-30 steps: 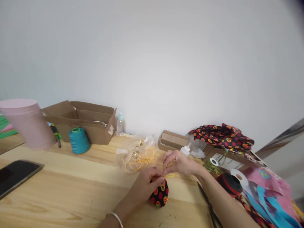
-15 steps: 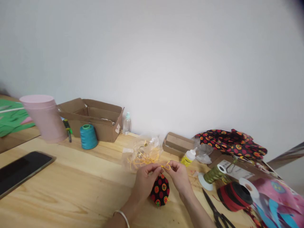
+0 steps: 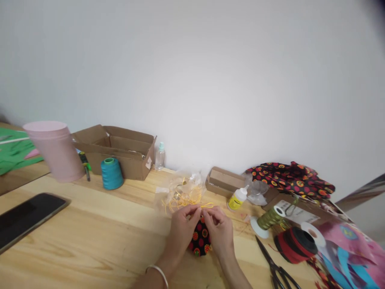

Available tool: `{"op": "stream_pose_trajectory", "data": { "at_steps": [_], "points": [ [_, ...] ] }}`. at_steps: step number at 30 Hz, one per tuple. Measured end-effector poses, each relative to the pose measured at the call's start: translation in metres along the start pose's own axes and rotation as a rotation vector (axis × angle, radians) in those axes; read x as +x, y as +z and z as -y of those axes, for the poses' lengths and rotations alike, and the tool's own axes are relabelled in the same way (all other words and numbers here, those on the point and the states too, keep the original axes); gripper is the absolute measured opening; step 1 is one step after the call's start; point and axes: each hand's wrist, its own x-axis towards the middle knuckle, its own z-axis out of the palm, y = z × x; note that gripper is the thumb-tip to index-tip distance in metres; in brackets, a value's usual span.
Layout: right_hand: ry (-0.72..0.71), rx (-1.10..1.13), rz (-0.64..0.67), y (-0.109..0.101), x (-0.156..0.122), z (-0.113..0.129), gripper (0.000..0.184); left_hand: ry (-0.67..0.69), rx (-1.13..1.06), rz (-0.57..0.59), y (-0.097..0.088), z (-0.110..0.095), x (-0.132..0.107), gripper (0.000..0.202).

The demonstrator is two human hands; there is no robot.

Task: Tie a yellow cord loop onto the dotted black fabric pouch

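A small black fabric piece [image 3: 199, 242] with red and yellow round motifs hangs or lies just below my fingers; its upper part is hidden by both hands. Thin yellow cord [image 3: 207, 205] shows in loops at its top. My left hand [image 3: 184, 224] pinches the cord from the left, thumb against forefinger. From the right, my right hand [image 3: 220, 229] pinches it too, its fingertips close to the left ones. A clear plastic bag with more yellow cord [image 3: 183, 194] lies just beyond the hands. The exact knot or loop between the fingertips is too small to make out.
To the right are black scissors [image 3: 275, 265], a red-and-black spool [image 3: 296, 245], an olive cord spool [image 3: 272, 218] and a glue bottle [image 3: 237, 199]. On the left stand a phone [image 3: 30, 218], a teal thread cone [image 3: 112, 174], a pink bin [image 3: 57, 154] and an open cardboard box [image 3: 126, 160].
My right hand has moved left and down, bringing its fingertips up against the left ones. The open yellow loop between the hands has gone; cord now sticks out above the right fingers.
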Motion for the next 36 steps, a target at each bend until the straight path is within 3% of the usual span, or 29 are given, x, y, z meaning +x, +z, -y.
{"op": "stream_pose_trajectory", "data": {
  "at_steps": [3, 6, 9, 12, 15, 18, 21, 25, 32, 36],
  "points": [
    [-0.368, -0.453, -0.019, -0.009, 0.002, 0.003, 0.017, 0.032, 0.079, 0.018, -0.001, 0.001, 0.000, 0.021],
    [-0.609, -0.778, 0.059, -0.020, 0.010, 0.013, 0.018, 0.099, 0.173, 0.058, -0.003, -0.001, 0.000, 0.022],
    [-0.705, -0.885, 0.260, -0.032, 0.027, 0.025, 0.015, 0.188, 0.230, 0.145, -0.005, -0.006, 0.001, 0.026],
    [-0.707, -0.767, 0.535, -0.045, 0.051, 0.031, 0.012, 0.231, 0.256, 0.239, -0.006, -0.009, 0.001, 0.025],
    [-0.569, -0.483, 0.689, -0.054, 0.069, 0.029, 0.011, 0.227, 0.221, 0.282, -0.006, -0.009, 0.001, 0.025],
    [-0.333, -0.181, 0.703, -0.055, 0.073, 0.022, 0.016, 0.171, 0.129, 0.281, -0.005, -0.008, 0.000, 0.023],
    [-0.112, 0.009, 0.611, -0.049, 0.065, 0.014, 0.014, 0.110, 0.034, 0.246, -0.005, -0.005, 0.000, 0.021],
    [0.169, 0.261, 0.392, -0.037, 0.046, 0.005, 0.010, 0.109, 0.000, 0.200, -0.004, -0.003, 0.000, 0.021],
    [0.474, 0.529, 0.215, -0.020, 0.017, -0.004, 0.009, 0.137, 0.074, 0.122, -0.003, -0.001, 0.001, 0.020],
    [0.508, 0.642, 0.182, -0.012, 0.007, -0.003, 0.011, 0.138, 0.108, 0.069, -0.003, -0.001, 0.000, 0.018]
  ]
}}
